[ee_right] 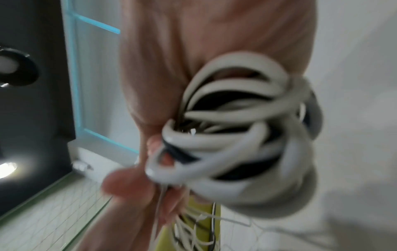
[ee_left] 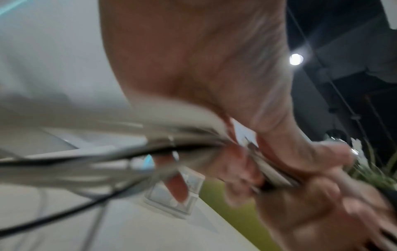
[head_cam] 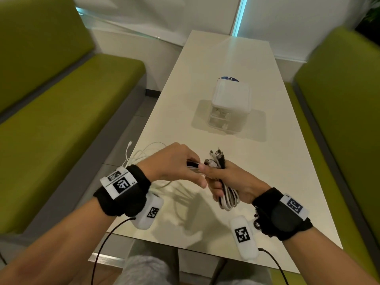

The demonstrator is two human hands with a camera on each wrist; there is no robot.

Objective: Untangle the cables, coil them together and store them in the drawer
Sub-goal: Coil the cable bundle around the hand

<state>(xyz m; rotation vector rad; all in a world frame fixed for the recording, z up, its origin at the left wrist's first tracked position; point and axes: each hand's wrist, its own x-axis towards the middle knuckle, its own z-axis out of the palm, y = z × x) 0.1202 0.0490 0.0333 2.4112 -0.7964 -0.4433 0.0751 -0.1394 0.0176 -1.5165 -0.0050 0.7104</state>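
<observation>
My right hand (head_cam: 221, 177) grips a folded bundle of white and black cables (head_cam: 228, 197) above the table's near end; plug ends (head_cam: 217, 156) stick up out of the fist. In the right wrist view the looped cables (ee_right: 236, 132) fill the palm. My left hand (head_cam: 186, 165) pinches several cable strands (head_cam: 193, 163) right beside the bundle. In the blurred left wrist view the strands (ee_left: 107, 149) run from its fingers off to the left. Loose white cable (head_cam: 139, 155) trails off the table's left edge. A small white drawer unit (head_cam: 231, 105) stands mid-table, both drawers shut.
The long white table (head_cam: 277, 161) runs away from me between two green benches (head_cam: 61, 120) (head_cam: 345, 120). A white wall and a glass panel stand at the far end. My knee is below the table's near edge.
</observation>
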